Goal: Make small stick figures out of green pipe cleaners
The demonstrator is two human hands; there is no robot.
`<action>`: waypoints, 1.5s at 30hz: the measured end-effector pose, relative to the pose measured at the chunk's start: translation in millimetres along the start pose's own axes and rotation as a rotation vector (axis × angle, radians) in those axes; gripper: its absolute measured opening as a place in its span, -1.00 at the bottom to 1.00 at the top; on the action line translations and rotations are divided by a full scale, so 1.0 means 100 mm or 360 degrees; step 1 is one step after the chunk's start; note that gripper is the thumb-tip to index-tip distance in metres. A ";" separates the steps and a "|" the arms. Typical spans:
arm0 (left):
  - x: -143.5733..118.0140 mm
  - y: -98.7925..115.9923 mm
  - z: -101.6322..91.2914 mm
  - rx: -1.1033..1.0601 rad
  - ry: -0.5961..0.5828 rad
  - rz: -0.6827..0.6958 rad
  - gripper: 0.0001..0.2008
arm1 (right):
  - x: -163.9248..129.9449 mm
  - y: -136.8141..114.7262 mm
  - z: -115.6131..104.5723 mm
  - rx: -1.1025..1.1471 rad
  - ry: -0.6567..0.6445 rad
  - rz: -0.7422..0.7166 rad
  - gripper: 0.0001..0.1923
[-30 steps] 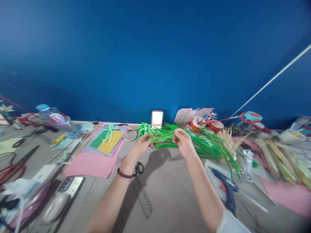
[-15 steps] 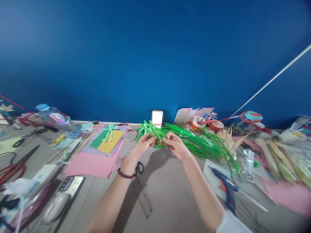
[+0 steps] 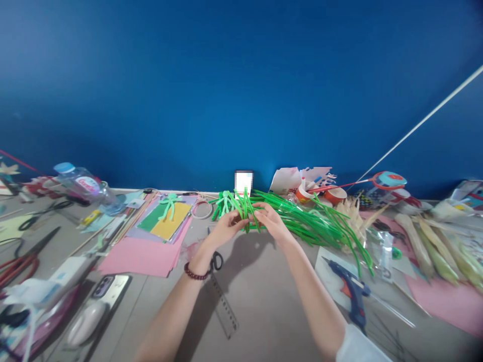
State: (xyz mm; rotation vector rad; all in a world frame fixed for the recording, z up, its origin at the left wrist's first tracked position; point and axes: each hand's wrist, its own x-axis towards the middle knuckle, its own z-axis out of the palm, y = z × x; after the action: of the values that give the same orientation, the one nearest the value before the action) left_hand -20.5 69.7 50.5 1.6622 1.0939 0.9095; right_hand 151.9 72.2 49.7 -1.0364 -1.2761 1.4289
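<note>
Left hand (image 3: 226,229) and right hand (image 3: 271,222) have closed in, fingers pinched on thin bright-green pipe-cleaner-like strands (image 3: 246,205), now near-upright toward bench (image 3: 271,301) back edge.

left hand (image 3: 225,229): curled inward | right hand (image 3: 270,221): curled, near left | forearms (image 3: 173,306): extended, converging

Matt green stems (image 3: 283,207), pink paper (image 3: 139,256), plastic bottle (image 3: 86,183)

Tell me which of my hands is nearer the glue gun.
Right. Your right hand is beyond the glue gun and to its left; your left hand is farther away on that same side.
</note>
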 end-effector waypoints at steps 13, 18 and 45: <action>-0.05 0.08 0.03 0.0253 -0.0350 0.0001 -0.73 | 0.03 -0.06 -0.16 0.0226 0.0477 -0.0132 -0.70; -0.03 0.06 0.00 0.0118 -0.0206 -0.0011 -0.68 | 0.03 -0.10 -0.22 0.0140 0.0659 -0.0284 -0.70; 0.02 -0.17 0.07 -0.0259 -0.0140 -0.0077 -0.69 | -0.03 -0.17 -0.15 0.0099 0.1009 -0.0551 -0.69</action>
State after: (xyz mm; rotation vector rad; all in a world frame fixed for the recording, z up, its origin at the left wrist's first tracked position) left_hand -18.3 72.4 32.0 1.5217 0.9703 0.8627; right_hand 168.6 73.2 64.7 -1.0504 -0.8793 0.7782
